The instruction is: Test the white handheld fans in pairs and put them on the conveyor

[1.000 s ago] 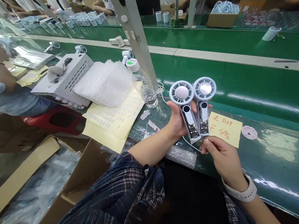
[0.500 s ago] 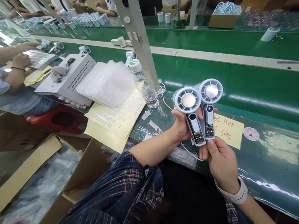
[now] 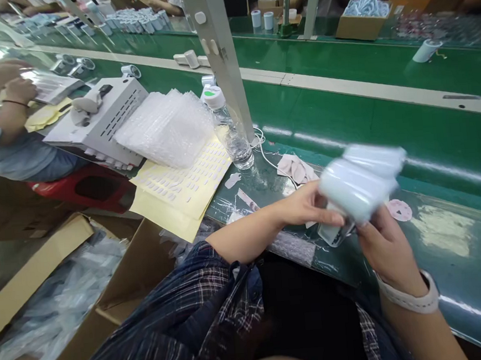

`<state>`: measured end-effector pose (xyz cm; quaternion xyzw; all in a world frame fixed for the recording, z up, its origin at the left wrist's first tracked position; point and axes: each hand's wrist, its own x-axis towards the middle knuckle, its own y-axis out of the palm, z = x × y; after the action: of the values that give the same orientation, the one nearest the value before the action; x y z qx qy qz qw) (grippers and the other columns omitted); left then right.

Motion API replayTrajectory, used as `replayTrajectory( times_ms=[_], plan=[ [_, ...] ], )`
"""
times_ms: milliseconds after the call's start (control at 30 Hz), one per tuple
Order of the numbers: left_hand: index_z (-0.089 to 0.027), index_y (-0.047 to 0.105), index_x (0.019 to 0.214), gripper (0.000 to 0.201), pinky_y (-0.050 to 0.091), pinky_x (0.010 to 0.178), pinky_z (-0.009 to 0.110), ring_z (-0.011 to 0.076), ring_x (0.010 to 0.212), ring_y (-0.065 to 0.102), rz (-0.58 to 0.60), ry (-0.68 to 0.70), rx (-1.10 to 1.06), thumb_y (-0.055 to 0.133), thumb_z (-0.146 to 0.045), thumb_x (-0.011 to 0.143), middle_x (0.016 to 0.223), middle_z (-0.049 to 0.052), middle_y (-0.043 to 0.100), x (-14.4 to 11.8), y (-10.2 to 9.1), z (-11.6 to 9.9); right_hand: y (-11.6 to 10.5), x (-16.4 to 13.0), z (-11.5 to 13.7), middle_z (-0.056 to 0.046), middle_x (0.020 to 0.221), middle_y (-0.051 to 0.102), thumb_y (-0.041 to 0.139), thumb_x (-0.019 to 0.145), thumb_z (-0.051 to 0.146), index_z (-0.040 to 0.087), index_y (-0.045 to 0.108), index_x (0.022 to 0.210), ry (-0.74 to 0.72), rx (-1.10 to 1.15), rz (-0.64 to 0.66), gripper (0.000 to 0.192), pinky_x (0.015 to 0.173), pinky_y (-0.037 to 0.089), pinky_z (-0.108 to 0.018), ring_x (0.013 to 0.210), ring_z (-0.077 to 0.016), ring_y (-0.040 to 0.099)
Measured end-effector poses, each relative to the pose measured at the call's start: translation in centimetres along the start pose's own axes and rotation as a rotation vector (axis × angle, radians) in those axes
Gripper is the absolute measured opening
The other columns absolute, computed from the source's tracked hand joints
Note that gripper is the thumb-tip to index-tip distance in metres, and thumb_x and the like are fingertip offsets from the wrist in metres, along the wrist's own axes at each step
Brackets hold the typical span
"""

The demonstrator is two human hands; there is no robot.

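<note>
Two small pale-blue handheld fans (image 3: 359, 184) lie side by side, tipped over so their round heads point right and away; they are blurred by motion. My left hand (image 3: 307, 208) grips their handles from the left. My right hand (image 3: 382, 243), with a white watch on the wrist, holds the handle ends from below. The fans hover over the near edge of the green bench (image 3: 445, 241). The yellow note seen under them is hidden behind the fans.
A water bottle (image 3: 228, 128), bubble-wrap bags (image 3: 165, 127), yellow sticker sheets (image 3: 183, 187) and a white perforated box (image 3: 104, 116) lie to the left. A metal post (image 3: 218, 54) rises behind. Round pink stickers (image 3: 399, 210) sit right. A seated person (image 3: 4, 137) works at far left. Cardboard boxes (image 3: 44, 284) stand below.
The two fans stood upright with their fronts toward me; now both hands have swung them over to the right, heads tilted away, and they are blurred. A pile of pink stickers shows behind.
</note>
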<state>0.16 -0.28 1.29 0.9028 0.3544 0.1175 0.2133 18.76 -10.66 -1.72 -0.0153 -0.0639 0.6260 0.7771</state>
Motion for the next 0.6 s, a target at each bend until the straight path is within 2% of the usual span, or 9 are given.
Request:
replayTrajectory(
  times_ms=[33,100,200,300,433,600],
  plan=[
    [-0.016,0.079,0.099,0.068,0.054,0.108,0.047,0.0359,0.113,0.072,0.029,-0.024,0.046,0.102,-0.062,0.054,0.103,0.013,0.075,-0.1,-0.1,0.3,-0.4,0.0,0.0,-0.016,0.139,0.069,0.078,0.093,0.053,0.027,0.059,0.144,0.027,0.067,0.014,0.061,0.095,0.062,-0.048,0.121,-0.0328,0.071],
    [-0.018,0.079,0.105,0.063,0.052,0.111,0.045,0.0347,0.120,0.070,-0.016,-0.017,0.048,0.101,-0.057,0.060,0.110,0.013,0.075,0.1,-0.3,0.6,-0.9,-0.2,0.4,-0.012,0.122,0.073,0.090,0.084,0.046,0.027,0.063,0.133,0.042,0.127,-0.032,0.059,0.087,0.063,-0.044,0.105,-0.0294,0.073],
    [-0.020,0.074,0.104,0.053,0.057,0.100,0.043,0.0264,0.098,0.072,-0.082,-0.036,-0.107,0.092,-0.060,0.074,0.099,0.009,0.073,0.6,-0.5,0.7,-1.3,-0.5,1.2,-0.006,0.106,0.071,0.093,0.079,0.040,0.028,0.061,0.128,0.041,0.136,-0.126,0.060,0.085,0.063,-0.043,0.092,-0.0243,0.071],
    [-0.021,0.066,0.111,0.057,0.059,0.087,0.039,0.0196,0.085,0.068,-0.027,-0.088,-0.215,0.094,-0.053,0.074,0.098,0.005,0.069,0.8,-0.3,0.3,-1.4,-0.6,2.1,-0.004,0.105,0.067,0.085,0.083,0.042,0.030,0.057,0.131,0.077,0.185,-0.175,0.058,0.082,0.062,-0.042,0.090,-0.0226,0.068],
    [-0.023,0.055,0.126,0.066,0.058,0.082,0.036,0.0175,0.086,0.067,-0.001,-0.075,-0.126,0.094,-0.031,0.072,0.102,0.003,0.065,0.4,0.1,0.6,-1.7,-1.0,3.0,-0.005,0.103,0.067,0.076,0.085,0.040,0.028,0.060,0.118,0.103,0.305,-0.126,0.039,0.073,0.061,-0.038,0.083,-0.0206,0.067],
    [-0.023,0.046,0.124,0.061,0.062,0.080,0.038,0.0162,0.085,0.070,0.116,-0.038,-0.068,0.088,-0.031,0.082,0.106,0.002,0.062,0.7,-0.5,1.8,-1.9,-1.5,3.0,-0.003,0.098,0.068,0.075,0.089,0.033,0.027,0.064,0.110,0.040,0.390,-0.077,0.024,0.065,0.059,-0.032,0.075,-0.0175,0.067]
  ],
)
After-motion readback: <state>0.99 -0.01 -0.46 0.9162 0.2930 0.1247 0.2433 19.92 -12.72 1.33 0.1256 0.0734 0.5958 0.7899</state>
